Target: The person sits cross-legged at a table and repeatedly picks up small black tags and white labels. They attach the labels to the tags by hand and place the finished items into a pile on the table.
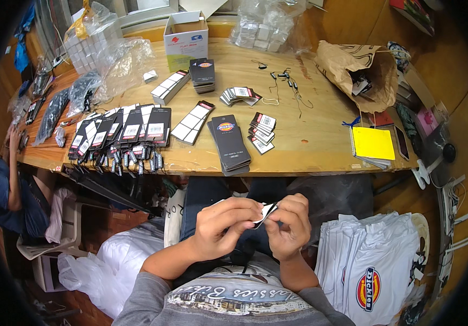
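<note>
Both forearms rise from the lower edge and angle inward, so that the left hand (219, 228) and the right hand (289, 227) nearly meet over the lap. Thumb and fingers of each pinch one black-and-white tag (265, 212), just short of the counter (321, 117). One pile of white shirts (338, 255) sits at the right. Near the counter's edge lie one stack of long black cards (231, 149) and one fan of barcode labels (261, 132); farther back stand one white box (186, 41) and one brown paper bag (378, 73).

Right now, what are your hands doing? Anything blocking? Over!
Left hand, right hand: both pinching tag. Tag: partly hidden, off the table. Nothing visibly in the way.
</note>
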Action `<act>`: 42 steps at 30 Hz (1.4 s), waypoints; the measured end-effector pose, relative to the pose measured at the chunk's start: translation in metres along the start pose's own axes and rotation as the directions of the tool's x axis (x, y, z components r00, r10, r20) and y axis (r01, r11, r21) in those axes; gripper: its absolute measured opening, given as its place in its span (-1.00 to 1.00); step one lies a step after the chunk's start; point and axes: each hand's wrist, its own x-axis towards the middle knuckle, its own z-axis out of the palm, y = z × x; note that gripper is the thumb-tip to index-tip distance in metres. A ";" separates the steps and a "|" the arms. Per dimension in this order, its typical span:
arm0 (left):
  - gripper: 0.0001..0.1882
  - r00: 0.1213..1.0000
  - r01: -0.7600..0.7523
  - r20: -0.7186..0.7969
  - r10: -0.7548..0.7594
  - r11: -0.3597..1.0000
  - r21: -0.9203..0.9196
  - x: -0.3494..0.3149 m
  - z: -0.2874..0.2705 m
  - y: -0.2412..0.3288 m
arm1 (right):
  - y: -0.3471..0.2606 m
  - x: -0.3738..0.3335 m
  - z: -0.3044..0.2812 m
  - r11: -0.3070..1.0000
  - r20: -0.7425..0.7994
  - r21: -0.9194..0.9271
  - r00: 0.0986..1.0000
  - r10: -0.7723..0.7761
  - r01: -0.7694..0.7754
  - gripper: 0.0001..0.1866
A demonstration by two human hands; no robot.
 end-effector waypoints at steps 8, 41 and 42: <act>-0.92 0.893 0.441 0.187 -0.410 0.713 -0.545 -0.007 -0.011 -0.015 | -0.005 0.006 0.000 0.913 0.171 0.353 0.973 0.153 -0.206 -0.78; -0.88 0.866 0.433 0.115 -0.487 0.614 -0.660 -0.009 -0.003 -0.038 | 0.010 -0.001 -0.009 0.552 0.476 0.626 0.830 0.289 -0.551 -0.80; -0.86 0.876 0.370 0.038 -0.480 0.621 -0.691 -0.009 -0.007 -0.041 | 0.010 -0.001 -0.009 0.543 0.492 0.618 0.819 0.296 -0.568 -0.80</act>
